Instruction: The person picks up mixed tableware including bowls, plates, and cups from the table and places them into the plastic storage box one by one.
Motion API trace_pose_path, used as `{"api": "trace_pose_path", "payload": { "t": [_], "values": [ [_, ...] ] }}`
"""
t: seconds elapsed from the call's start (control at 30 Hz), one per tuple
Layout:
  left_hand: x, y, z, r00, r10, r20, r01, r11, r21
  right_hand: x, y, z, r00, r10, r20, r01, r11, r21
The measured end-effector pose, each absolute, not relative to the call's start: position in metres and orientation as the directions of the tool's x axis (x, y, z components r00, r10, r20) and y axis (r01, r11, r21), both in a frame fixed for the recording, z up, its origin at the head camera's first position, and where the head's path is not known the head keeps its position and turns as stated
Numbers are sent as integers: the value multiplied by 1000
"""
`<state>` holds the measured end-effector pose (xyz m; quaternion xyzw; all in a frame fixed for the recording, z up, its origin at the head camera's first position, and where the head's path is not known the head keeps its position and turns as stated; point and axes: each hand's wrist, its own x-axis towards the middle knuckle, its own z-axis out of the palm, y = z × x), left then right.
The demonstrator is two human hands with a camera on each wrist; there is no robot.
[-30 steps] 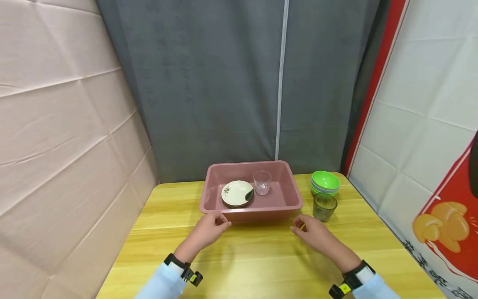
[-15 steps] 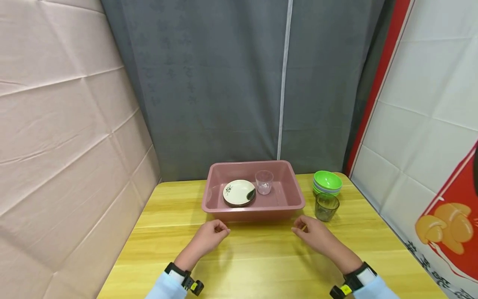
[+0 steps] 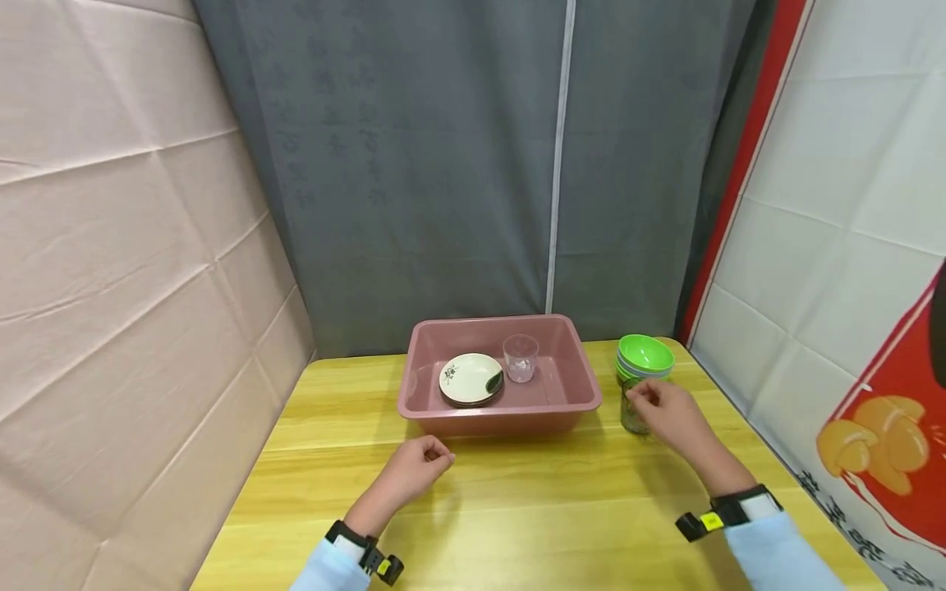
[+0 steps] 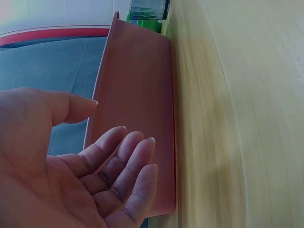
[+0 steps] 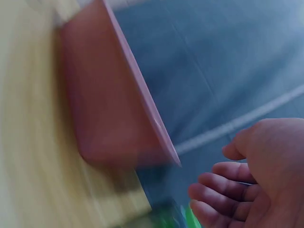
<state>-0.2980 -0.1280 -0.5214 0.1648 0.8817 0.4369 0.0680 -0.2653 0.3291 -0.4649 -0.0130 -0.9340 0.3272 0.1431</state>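
Loose and empty, your left hand (image 3: 415,466) fronts the pink basin (image 3: 502,422), your right hand (image 3: 674,415) the glass (image 3: 632,419) right of it — set there (likely) for reach.

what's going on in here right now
A person's right hand is near the dark glass, holding nothing. The left hand hovers over the table in front of the tub, also holding nothing. The tub holds stacked plates and a clear cup; stacked bowls stand just beyond the glass.
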Motion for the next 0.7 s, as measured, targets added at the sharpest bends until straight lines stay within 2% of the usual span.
{"api": "trace_pose_path", "payload": {
  "t": [0.1, 0.3, 0.7],
  "values": [
    [-299, -129, -523, -934, 356, 36, 243, 556, 795, -280, 358, -459, -941, 151, 301, -52, 818, -573],
    [-298, -128, -524, -931, 362, 52, 264, 566, 781, -295, 397, -467, -936, 170, 309, -10, 863, -505],
    [-293, -127, -516, -937, 344, 57, 270, 610, 745, -313, 415, -488, -965, 110, 237, 10, 923, -384]
  ]
}}
